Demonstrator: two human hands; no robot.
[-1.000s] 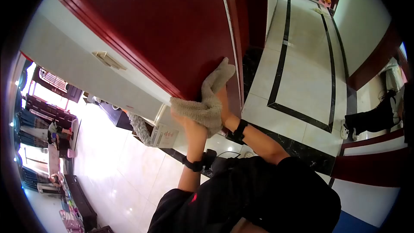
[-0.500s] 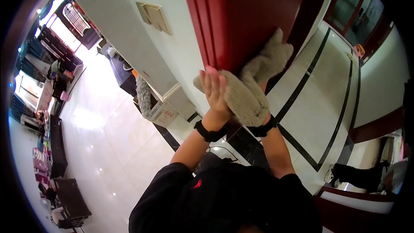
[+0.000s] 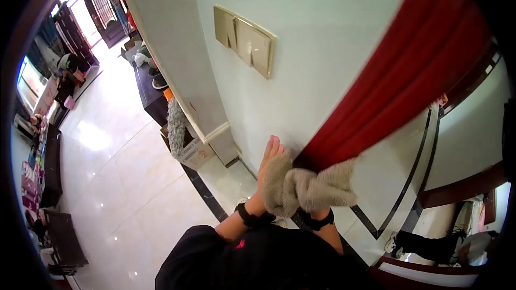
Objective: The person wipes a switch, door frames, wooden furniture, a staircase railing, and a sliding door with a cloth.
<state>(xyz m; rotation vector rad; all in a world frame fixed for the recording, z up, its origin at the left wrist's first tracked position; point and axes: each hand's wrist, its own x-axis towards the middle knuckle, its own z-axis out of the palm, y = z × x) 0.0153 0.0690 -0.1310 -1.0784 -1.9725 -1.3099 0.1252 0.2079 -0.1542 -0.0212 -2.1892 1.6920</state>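
The fingers of my left hand (image 3: 270, 157) are stretched out and point up along the pale wall, at the left edge of a fluffy beige cloth (image 3: 309, 187). That cloth is bunched against the lower part of the red door frame (image 3: 387, 86). It covers my right hand, whose fingers are hidden; only the right wrist (image 3: 322, 215) with its black band shows below the cloth.
A beige switch panel (image 3: 244, 41) is on the wall (image 3: 312, 16) above my hands. A grey fluffy duster (image 3: 176, 129) stands by a cardboard box (image 3: 196, 153) at a dark cabinet (image 3: 150, 88). At the lower right is a person's dark-clothed leg (image 3: 424, 246).
The view has swung, showing more wall and the switch panel larger. The cloth and both hands have moved down the red frame, and my left fingers now show beside the cloth.
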